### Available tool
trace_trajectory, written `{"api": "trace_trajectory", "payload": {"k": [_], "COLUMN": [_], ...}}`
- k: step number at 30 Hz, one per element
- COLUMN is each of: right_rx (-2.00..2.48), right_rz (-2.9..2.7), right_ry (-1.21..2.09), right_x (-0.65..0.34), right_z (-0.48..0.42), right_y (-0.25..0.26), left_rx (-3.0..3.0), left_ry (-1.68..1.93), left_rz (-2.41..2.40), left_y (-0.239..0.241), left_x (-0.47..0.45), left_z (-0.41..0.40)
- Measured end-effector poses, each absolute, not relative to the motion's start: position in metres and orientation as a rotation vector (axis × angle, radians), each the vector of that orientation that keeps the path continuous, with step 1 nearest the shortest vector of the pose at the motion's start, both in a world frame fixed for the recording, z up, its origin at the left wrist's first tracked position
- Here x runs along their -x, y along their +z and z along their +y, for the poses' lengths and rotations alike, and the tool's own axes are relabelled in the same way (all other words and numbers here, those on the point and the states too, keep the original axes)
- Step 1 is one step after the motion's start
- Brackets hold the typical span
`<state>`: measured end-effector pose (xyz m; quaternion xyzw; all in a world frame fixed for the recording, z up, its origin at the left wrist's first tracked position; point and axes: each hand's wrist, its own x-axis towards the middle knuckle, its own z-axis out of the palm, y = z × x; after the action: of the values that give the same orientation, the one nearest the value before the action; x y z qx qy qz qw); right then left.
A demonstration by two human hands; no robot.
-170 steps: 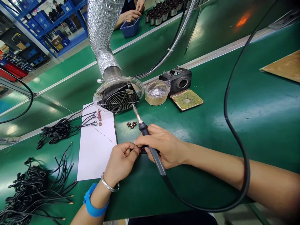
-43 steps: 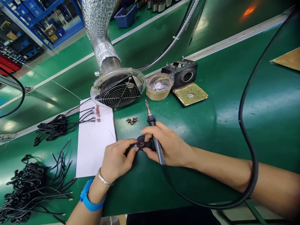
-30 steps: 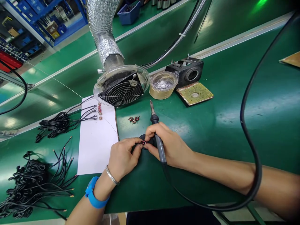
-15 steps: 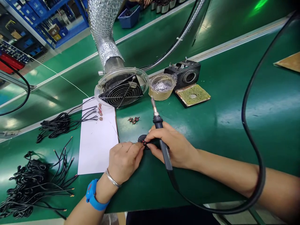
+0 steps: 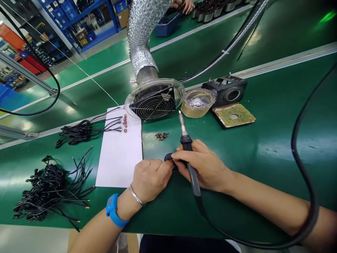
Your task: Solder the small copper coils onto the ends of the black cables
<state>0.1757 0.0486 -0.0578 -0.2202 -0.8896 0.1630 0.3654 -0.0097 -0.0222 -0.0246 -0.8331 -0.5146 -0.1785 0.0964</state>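
Observation:
My right hand [image 5: 205, 165] is closed round a soldering iron [image 5: 187, 147] whose tip points up toward the fan; its fingertips also press on a small black round holder [image 5: 167, 157] on the green mat. My left hand [image 5: 150, 179] is closed in a pinch against the same holder from the left. A red-and-black coil sits in the holder, mostly hidden by the fingers. The iron's black cable [image 5: 302, 182] loops off to the right.
A fume fan [image 5: 154, 102] on a silver duct, a solder-dross pot [image 5: 197, 102], a black iron stand [image 5: 226, 92] and a sponge pad [image 5: 233, 116] stand behind. Loose coils [image 5: 161, 135], white paper [image 5: 121, 147] and black wire bundles [image 5: 50, 189] lie left. Another person's hands [image 5: 181, 4] work far back.
The holder's red coil was exposed earlier; my fingers have closed over it. The view shifted so everything sits further right. The iron stays in my right hand, tip up.

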Motion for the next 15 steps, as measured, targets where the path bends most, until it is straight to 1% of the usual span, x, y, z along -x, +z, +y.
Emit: {"api": "trace_trajectory", "payload": {"k": [7, 11, 15], "right_rx": [0.504, 0.527, 0.506], "right_rz": [-2.301, -2.252, -2.220], "right_ry": [0.351, 0.415, 0.502], "right_x": [-0.176, -0.179, -0.181], "right_z": [0.051, 0.054, 0.054], "right_y": [-0.051, -0.046, -0.047], "left_rx": [2.496, 2.489, 2.549], "left_ry": [-0.577, -0.559, -0.547], "left_rz": [-1.650, -1.689, -1.865], "left_y": [-0.027, -0.026, -0.017], "left_x": [0.010, 0.013, 0.015], "left_z": [-0.027, -0.032, -0.038]}}
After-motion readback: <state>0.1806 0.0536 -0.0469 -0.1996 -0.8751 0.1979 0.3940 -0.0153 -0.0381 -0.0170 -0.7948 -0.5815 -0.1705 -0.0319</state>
